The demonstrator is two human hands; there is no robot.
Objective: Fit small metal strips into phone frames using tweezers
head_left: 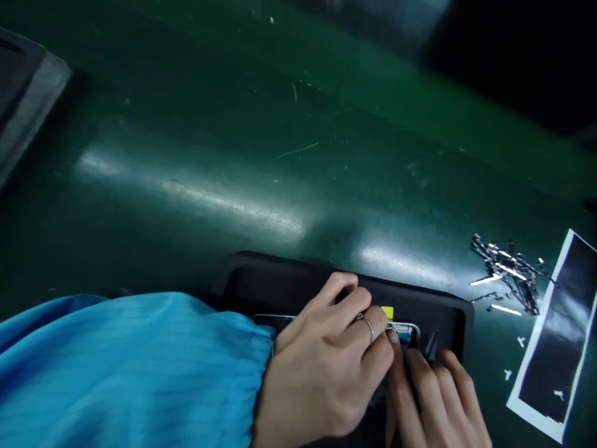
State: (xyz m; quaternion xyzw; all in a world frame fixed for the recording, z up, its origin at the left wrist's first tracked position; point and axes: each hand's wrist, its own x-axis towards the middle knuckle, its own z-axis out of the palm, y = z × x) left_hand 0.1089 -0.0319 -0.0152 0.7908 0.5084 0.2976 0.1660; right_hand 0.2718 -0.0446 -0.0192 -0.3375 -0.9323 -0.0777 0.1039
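Observation:
A phone (407, 333) with a shiny metal rim lies in a black tray (284, 274); small inner parts show at its right end, and my hands cover much of it. My left hand (333, 354), with a ring on one finger, lies across the phone with its fingers curled onto it. At the phone's right end, my right hand (436, 398) has its fingertips pressed close to my left fingers. Between its fingers sticks out the dark pointed tip of what looks like tweezers (431, 343). A small yellow tab (387, 312) shows by the phone's far edge.
The tray stands on a green worktop (186, 143). To its right lie a heap of thin dark strips with shiny pieces (510, 270), a white-edged black sheet (559, 336) and small white bits (521, 341). A grey-edged dark object (35, 93) is at far left.

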